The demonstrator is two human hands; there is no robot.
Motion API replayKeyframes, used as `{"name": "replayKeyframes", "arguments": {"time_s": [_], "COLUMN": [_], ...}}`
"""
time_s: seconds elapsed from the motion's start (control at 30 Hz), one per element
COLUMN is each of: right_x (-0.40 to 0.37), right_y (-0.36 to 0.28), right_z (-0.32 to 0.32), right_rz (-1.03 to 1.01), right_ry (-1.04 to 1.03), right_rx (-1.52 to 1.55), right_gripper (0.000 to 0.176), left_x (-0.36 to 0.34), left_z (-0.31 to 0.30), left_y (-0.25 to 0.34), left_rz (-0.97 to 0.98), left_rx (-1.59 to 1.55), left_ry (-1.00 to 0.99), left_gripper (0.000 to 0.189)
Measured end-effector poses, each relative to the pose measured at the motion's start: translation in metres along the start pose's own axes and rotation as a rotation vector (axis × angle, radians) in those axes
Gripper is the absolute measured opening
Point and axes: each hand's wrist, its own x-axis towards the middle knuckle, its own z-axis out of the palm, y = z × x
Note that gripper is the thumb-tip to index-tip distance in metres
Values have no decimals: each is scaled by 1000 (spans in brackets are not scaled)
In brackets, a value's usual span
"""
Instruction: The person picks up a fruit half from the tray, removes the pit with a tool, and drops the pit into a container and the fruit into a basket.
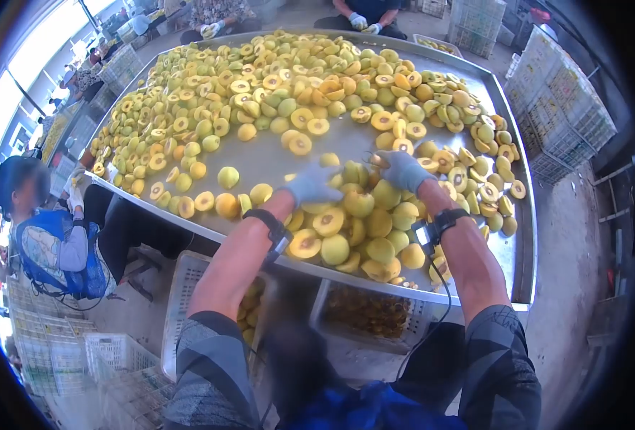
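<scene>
Both my hands, in grey-blue gloves, are among a heap of yellow-green stone fruits (358, 203) on a large metal table (260, 159). My left hand (313, 185) rests on the heap's left side, its fingers spread towards the middle. My right hand (405, 173) is on the far right side of the heap, fingers stretched out against the fruit. A small dark thing shows at its fingertips; I cannot make it out. Many fruits are cut in half, such as a halved fruit (305, 244) near the front edge, showing brown centres. Straps with small devices sit on both wrists.
A raised rim edges the table. Beneath it stand a crate of fruit (188, 276) and a crate of brown bits (332, 292). A seated person (63, 236) is at the left; gloved co-workers' hands show across the table. Stacked crates (557, 93) stand at the right.
</scene>
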Motion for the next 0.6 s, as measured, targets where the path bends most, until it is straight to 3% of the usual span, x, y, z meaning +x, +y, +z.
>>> {"name": "replayKeyframes", "arguments": {"time_s": [0.1, 0.17, 0.2, 0.27, 0.3, 0.4, 0.5, 0.53, 0.57, 0.6], "right_x": [-51, -76, -94, -151, -179, -250, -300, -313, -324, -336], "right_y": [6, 16, 8, -33, -47, -83, -116, -123, -130, -137], "right_z": [-32, -49, -59, -86, -98, -90, -61, -44, -30, -19], "right_rz": [-42, -54, -7, 70, 105, 97, 105, 86, 69, 53], "right_ry": [200, 343, 330, 287, 225, 69, 79, 169, 259, 347], "right_rx": [110, 102, 431, 1090, 1056, 1394, 1481, 1366, 1248, 1126], "right_gripper": [46, 45, 44, 42, 41, 43, 42, 41, 41, 40], "left_x": [-12, -33, -47, -75, -89, -125, -166, -180, -193, -201], "left_z": [-9, -10, -8, -3, 1, 27, 42, 50, 57, 75], "left_y": [40, 82, 105, 148, 167, 230, 278, 292, 305, 306], "left_rz": [31, 47, 57, 51, 42, 230, 208, 207, 210, 192], "left_rx": [-405, -265, -195, -639, -858, -1253, -1411, -1451, -1396, -1098], "left_ry": [25, 291, 425, 401, 378, 558, 528, 539, 594, 731], "left_gripper": [71, 64, 61, 60, 60, 47, 45, 45, 44, 44]}}
